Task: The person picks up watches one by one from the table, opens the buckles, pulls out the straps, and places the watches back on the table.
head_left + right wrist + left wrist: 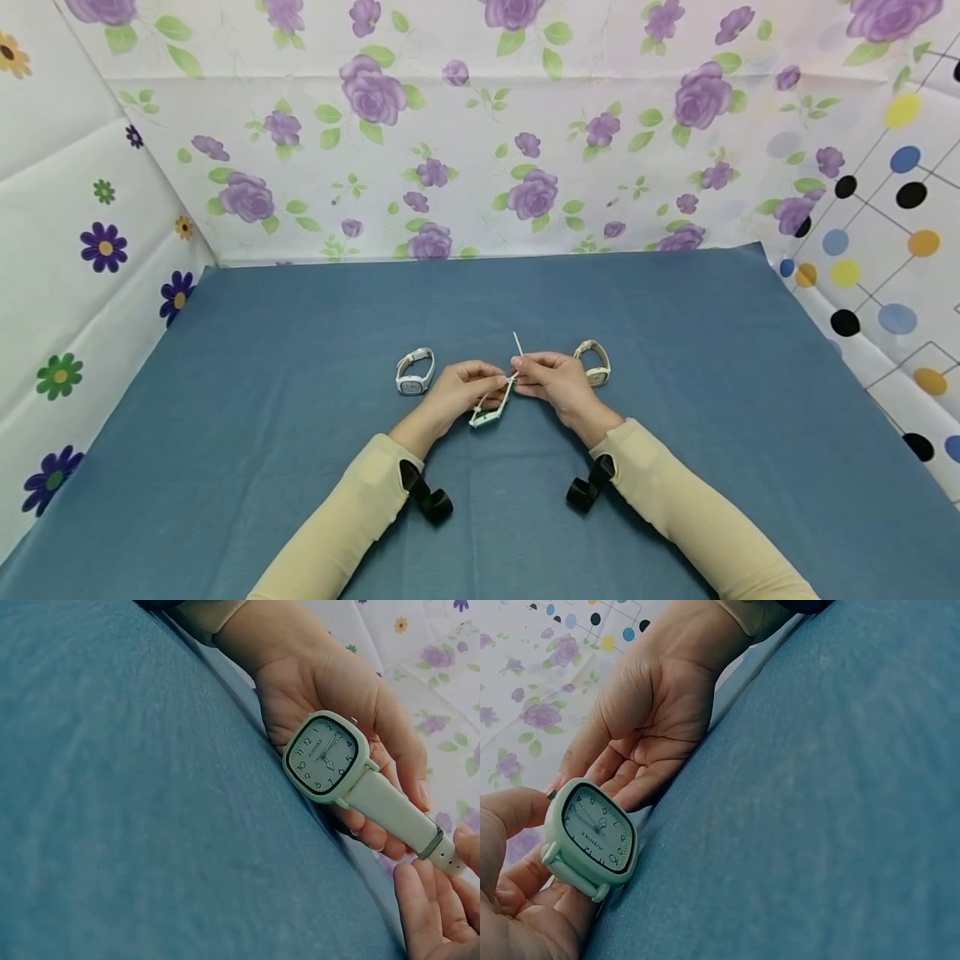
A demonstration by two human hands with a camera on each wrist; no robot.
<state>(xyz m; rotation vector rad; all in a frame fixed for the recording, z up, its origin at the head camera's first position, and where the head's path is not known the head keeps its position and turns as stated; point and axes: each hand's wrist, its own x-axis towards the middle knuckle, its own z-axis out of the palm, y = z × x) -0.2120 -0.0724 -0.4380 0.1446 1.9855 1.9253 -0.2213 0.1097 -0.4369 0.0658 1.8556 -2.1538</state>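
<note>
Both hands hold a light green wristwatch (486, 418) with a rounded-square case, just above the cloth at the middle of the table. My left hand (467, 387) has its thumb and fingers about the band, beside the keeper. My right hand (561, 383) pinches the holed end of the strap (390, 814), its fingertips close to the left hand's. From the head view, a thin strap tip sticks up beyond the right fingers. The numbered dial (600, 829) faces the left wrist camera. Part of the band is hidden behind the fingers.
A white watch (413, 384) lies beyond the left hand, its band looped. Close behind the right hand is a cream-coloured watch (597, 375). Blue cloth (300, 467) covers the table, and a floral sheet (450, 125) hangs along its back edge.
</note>
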